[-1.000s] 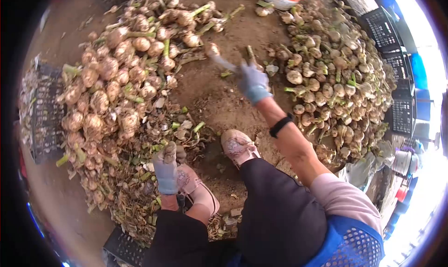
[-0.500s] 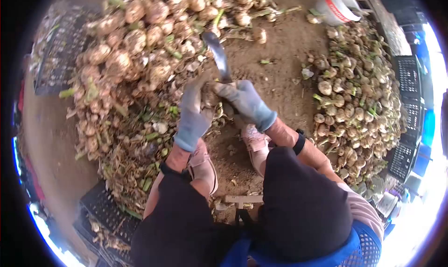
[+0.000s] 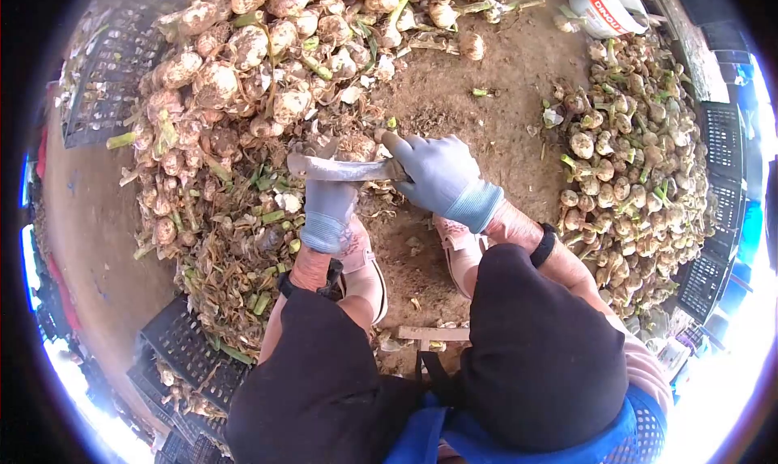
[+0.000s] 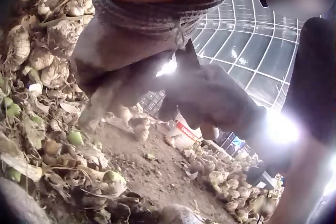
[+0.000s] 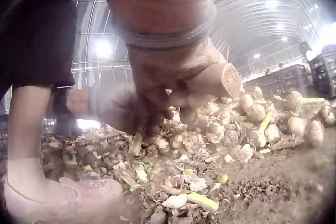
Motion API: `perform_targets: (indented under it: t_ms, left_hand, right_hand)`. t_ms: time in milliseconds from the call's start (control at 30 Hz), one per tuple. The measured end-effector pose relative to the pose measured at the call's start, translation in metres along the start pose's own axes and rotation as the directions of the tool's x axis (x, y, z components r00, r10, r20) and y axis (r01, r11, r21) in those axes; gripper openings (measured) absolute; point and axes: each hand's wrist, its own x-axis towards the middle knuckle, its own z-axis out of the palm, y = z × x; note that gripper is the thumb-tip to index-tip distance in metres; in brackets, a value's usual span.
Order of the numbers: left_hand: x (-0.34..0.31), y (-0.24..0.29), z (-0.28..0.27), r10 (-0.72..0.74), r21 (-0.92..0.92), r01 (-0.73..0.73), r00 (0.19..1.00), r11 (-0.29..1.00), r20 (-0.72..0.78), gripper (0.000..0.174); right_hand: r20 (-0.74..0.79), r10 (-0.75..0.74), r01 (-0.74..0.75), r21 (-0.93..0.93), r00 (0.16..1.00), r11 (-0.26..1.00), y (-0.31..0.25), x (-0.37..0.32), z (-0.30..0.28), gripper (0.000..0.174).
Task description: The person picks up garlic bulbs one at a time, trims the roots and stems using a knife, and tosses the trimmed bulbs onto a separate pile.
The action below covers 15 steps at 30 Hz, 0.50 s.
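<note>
My gloved right hand (image 3: 444,172) grips a curved knife by its wooden handle (image 5: 230,80). Its blade (image 3: 344,171) points left, across the top of my gloved left hand (image 3: 328,205). The left hand holds a garlic bulb (image 3: 356,147), partly hidden by the blade and fingers. Below the fingers, a pale stem (image 5: 137,144) hangs down in the right wrist view. Both hands are close together above the ground, just in front of the shoes.
A heap of garlic with stems (image 3: 215,83) lies on the left, above cut stems and dry leaves (image 3: 235,277). Trimmed bulbs (image 3: 632,180) are piled on the right. A white bucket (image 3: 608,8) stands at the far right; black crates (image 3: 190,338) line both sides.
The right hand came back from the right pile to the left hand, knife in grip. The blade swung from pointing away to pointing left. The left hand rose from low beside the shoe.
</note>
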Motion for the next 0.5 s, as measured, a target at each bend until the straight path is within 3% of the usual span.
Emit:
perform_targets:
  t_ms: [33,67,133,167,200,267,300,467,500]
  left_hand:
    - [-0.007,-0.011,0.011,-0.119,-0.107,0.117,0.993,0.987,-0.016,0.047]
    - [-0.014,-0.024,0.028,-0.125,-0.107,0.123,0.992,0.987,-0.016,0.047]
    - [-0.01,-0.014,0.03,-0.206,-0.558,0.068,0.96,0.827,-0.189,0.043]
    - [-0.02,-0.006,0.025,-0.312,-0.562,0.217,0.947,0.798,-0.077,0.041]
    - [-0.022,-0.015,0.029,-0.314,-0.562,0.221,0.947,0.797,-0.073,0.041]
    - [-0.026,-0.039,0.039,-0.183,-0.339,0.132,0.975,0.931,-0.123,0.038]
    - [-0.018,0.004,0.01,0.106,0.485,-0.058,0.992,0.873,-0.073,0.033]
    - [-0.018,0.006,0.019,0.071,0.483,-0.023,0.994,0.875,-0.082,0.028]
    - [-0.018,0.003,0.025,-0.012,0.413,0.073,0.989,0.908,-0.147,0.026]
  right_hand:
    - [0.022,-0.018,0.018,-0.012,1.0,1.0,-0.004,0.003,-0.004,0.033]
    - [0.045,-0.034,0.035,-0.024,0.998,0.999,-0.006,0.005,-0.006,0.031]
    - [0.052,-0.037,0.039,-0.036,0.998,0.999,-0.01,0.007,-0.002,0.029]
    - [0.055,-0.037,0.04,-0.052,0.998,0.998,-0.01,0.007,0.0,0.027]
    - [0.057,-0.036,0.039,-0.05,0.998,0.998,-0.01,0.007,0.0,0.027]
    - [0.067,-0.035,0.036,-0.022,0.997,0.999,-0.009,0.007,0.001,0.025]
    - [0.07,-0.036,0.038,-0.017,0.997,0.999,-0.007,0.006,0.004,0.025]
    - [0.055,-0.097,0.098,-0.016,0.994,0.995,0.006,0.006,0.011,0.023]
    - [0.053,-0.093,0.093,-0.001,0.994,0.996,0.006,0.006,0.009,0.024]
